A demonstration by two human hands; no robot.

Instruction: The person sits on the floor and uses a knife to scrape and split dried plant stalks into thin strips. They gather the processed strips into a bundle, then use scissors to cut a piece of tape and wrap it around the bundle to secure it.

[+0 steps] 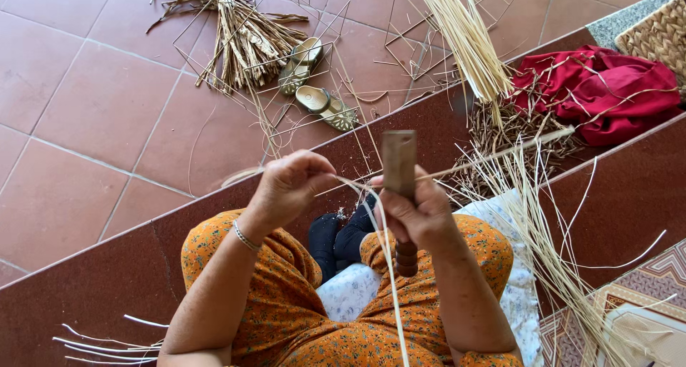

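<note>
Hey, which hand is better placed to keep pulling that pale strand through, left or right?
Probably the left. The left hand already pinches the pale strand at its fingertips, free to draw it sideways. The right hand is wrapped around the wooden tool, so it looks busy steadying that.

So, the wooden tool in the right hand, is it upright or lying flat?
Upright. The right hand grips the wooden tool around its middle; its flat end points up, away from the lap, and its turned handle end shows below the hand.

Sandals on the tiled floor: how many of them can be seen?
2. One sandal lies beside the bundle of dry straw; the other sandal lies just below it, nearer the step edge. More could be hidden under the straw.
</note>
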